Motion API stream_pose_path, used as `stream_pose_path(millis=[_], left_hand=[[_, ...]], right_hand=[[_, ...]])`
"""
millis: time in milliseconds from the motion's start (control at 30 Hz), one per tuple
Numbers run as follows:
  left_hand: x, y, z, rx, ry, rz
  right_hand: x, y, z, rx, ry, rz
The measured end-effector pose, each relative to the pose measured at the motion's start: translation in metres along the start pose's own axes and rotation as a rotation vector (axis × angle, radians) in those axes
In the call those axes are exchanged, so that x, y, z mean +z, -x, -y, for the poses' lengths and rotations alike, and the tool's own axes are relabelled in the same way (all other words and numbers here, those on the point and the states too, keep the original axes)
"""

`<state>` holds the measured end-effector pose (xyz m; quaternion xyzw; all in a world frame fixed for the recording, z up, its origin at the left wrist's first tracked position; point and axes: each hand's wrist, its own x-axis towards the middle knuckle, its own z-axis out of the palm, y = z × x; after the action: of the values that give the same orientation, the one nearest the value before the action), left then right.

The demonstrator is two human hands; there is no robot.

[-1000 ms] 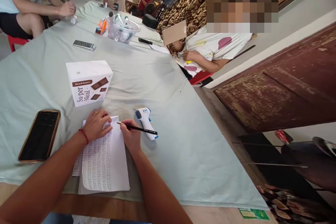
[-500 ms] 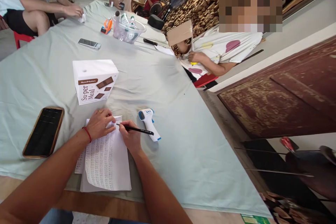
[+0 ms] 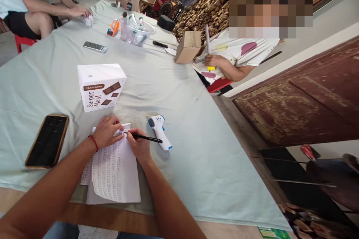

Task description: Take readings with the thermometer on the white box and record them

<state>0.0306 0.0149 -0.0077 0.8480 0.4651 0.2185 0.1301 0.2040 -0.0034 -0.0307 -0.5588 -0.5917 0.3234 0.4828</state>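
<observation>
My right hand [image 3: 139, 148] grips a black pen [image 3: 148, 138], its tip at the top of a stack of paper sheets [image 3: 112, 175] covered with rows of small handwriting. Flat across the upper part of the same sheets lies my left hand [image 3: 106, 133], fingers apart and thumb close to the pen tip. A white and blue infrared thermometer [image 3: 160, 130] rests just beyond my right hand. Behind the sheets stands a white "Su-per Meal" box [image 3: 102, 89]. To the left lies a smartphone [image 3: 47, 141] in a brown-edged case.
Farther along the cloth-covered table [image 3: 179, 179] are a silver phone [image 3: 95, 46], an orange tape dispenser [image 3: 113, 28], a plastic basket [image 3: 146, 38] with bottles, and a knife [image 3: 165, 46]. A co-worker's hand [image 3: 214, 61] is beside a cardboard box [image 3: 187, 48]. Another person sits far left.
At the right, the co-worker's cardboard piece now shows as a box at the table edge. My pen has shifted very slightly; my left hand has stayed in place.
</observation>
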Motion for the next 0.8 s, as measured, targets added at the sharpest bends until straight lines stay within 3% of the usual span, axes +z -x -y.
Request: stream_pose_path(millis=[800], left_hand=[[-0.0018, 0.0063, -0.0011, -0.086, 0.037, -0.031]], right_hand=[[0.0072, -0.0027, 0.0003, -0.076, -0.016, 0.057]])
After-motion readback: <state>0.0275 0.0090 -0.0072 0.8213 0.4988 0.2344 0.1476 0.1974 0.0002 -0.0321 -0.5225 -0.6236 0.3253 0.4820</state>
